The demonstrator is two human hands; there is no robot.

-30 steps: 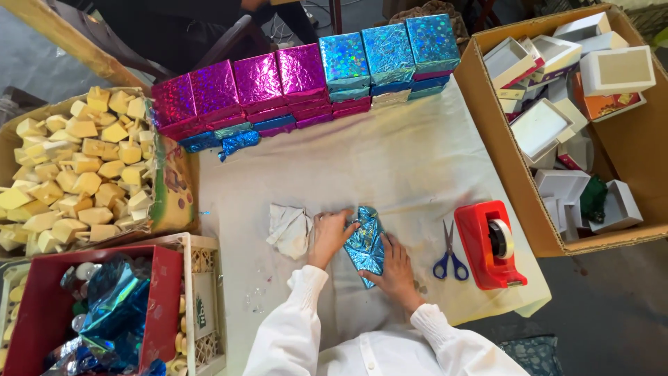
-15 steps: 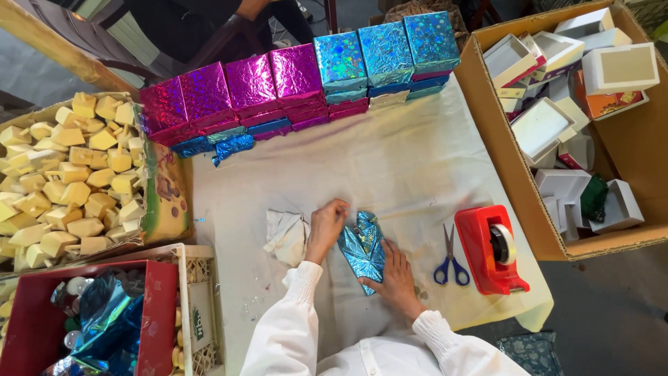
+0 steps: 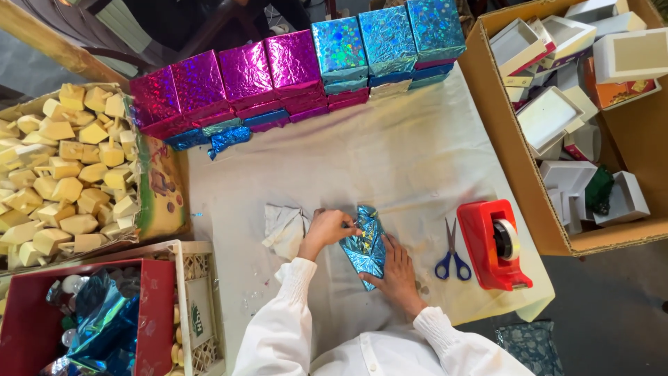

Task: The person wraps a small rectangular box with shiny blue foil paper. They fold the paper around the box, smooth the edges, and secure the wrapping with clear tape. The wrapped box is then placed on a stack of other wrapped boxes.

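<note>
While my left hand (image 3: 327, 228) pinches a fold of blue holographic foil at the upper left edge of the small box (image 3: 367, 245) I am wrapping, my right hand (image 3: 396, 270) lies flat with fingers spread, pressing on the lower right side of the same box. It sits on the white-covered table (image 3: 390, 153) just in front of me, between a crumpled white paper (image 3: 284, 228) on its left and blue-handled scissors (image 3: 452, 256) on its right. Just beyond the scissors stands a red tape dispenser (image 3: 492, 244). Along the far edge of the table runs a row of wrapped boxes, magenta ones (image 3: 229, 80) on the left, blue ones (image 3: 390, 38) on the right. A carton of white boxes (image 3: 577, 118) is to my right, yellow blocks (image 3: 62, 167) to my left
</note>
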